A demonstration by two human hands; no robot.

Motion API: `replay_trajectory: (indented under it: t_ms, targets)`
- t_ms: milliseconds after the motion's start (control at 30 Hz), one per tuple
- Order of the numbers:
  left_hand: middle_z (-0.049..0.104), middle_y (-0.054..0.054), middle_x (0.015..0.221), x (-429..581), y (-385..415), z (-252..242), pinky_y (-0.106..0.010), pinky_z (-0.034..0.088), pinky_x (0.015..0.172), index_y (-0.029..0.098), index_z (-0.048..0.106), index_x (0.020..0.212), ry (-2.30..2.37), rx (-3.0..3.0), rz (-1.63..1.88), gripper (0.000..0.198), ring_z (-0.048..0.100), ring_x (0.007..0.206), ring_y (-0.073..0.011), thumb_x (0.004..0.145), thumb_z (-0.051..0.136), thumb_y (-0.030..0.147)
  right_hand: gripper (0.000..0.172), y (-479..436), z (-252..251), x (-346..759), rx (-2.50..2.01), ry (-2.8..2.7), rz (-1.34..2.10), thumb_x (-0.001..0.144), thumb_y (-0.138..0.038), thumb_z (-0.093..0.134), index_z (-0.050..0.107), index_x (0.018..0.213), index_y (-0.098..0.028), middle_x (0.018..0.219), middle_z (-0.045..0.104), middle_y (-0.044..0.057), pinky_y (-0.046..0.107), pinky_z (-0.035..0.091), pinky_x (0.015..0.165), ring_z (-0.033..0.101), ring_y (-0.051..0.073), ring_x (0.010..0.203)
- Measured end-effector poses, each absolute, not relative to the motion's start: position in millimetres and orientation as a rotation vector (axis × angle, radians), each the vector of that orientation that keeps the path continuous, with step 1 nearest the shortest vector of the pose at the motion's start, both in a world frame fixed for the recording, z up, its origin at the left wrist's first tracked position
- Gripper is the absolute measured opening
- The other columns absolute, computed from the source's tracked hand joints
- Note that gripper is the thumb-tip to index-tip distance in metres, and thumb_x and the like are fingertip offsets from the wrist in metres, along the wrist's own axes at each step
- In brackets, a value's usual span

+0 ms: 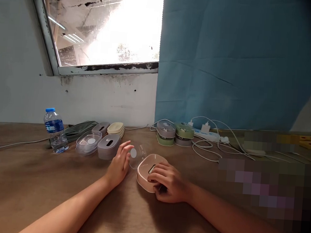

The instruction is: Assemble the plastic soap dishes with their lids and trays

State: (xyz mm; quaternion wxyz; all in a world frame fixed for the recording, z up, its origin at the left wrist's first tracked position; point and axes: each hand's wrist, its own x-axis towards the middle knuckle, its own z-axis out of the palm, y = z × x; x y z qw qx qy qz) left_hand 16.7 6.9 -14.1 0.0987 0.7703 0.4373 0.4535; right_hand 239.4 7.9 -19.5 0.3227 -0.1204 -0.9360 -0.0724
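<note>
A pale pink rounded box (143, 177) with a slot in its top is near the middle of the brown table. My right hand (170, 181) grips it at its right side, fingers bent over the top by the slot and thumb low at the edge. Just left of the box, a clear plastic lid (135, 162) with a round white sticker stands tilted. Beside that lid is my left hand (119, 163), its fingers raised and slightly curved, apart from the box. Whether the fingertips touch the lid is hard to tell.
Behind my left hand are a grey-mauve box (105, 153), stacked clear lids (85, 148), cream pieces (115, 128) and a water bottle (55, 132). Further back stand green-and-grey boxes (166, 133). White cables and a power strip (206, 135) lie at the back right.
</note>
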Motion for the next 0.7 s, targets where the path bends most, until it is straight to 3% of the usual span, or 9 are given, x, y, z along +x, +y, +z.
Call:
replay_trajectory:
  t_ms: [133,333,700]
  targets:
    - [0.056,-0.008,0.106,9.1,13.1,-15.3,-0.031,0.043,0.087,0.02,0.052,0.102,1.289,2.4,1.053,0.023,0.056,0.097,-0.0182,0.09,0.033,0.024,0.026,7.9,-18.4,239.3,-0.315,-2.444,-0.204,0.059,-0.01,0.048,0.052,0.083,-0.019,0.069,0.056,0.0,0.028,0.039,0.063,0.049,0.014,0.062]
    - [0.061,-0.006,0.088,0.9,23.7,-21.6,-0.027,0.045,0.07,0.019,0.063,0.09,1.31,2.496,0.814,0.018,0.058,0.078,-0.0179,0.081,0.049,0.023,0.024,9.3,-19.9,240.9,-0.338,-2.465,-0.219,0.06,-0.011,0.049,0.052,0.082,-0.019,0.069,0.056,0.0,0.026,0.038,0.062,0.049,0.013,0.062]
    - [0.061,-0.008,0.092,-14.2,37.0,-24.1,-0.029,0.047,0.074,0.021,0.064,0.102,1.457,2.562,0.801,0.029,0.06,0.083,-0.0199,0.087,0.041,0.022,0.025,8.2,-18.1,240.6,-0.362,-2.472,-0.16,0.06,-0.01,0.049,0.056,0.082,-0.019,0.073,0.06,0.002,0.029,0.04,0.067,0.052,0.015,0.067]
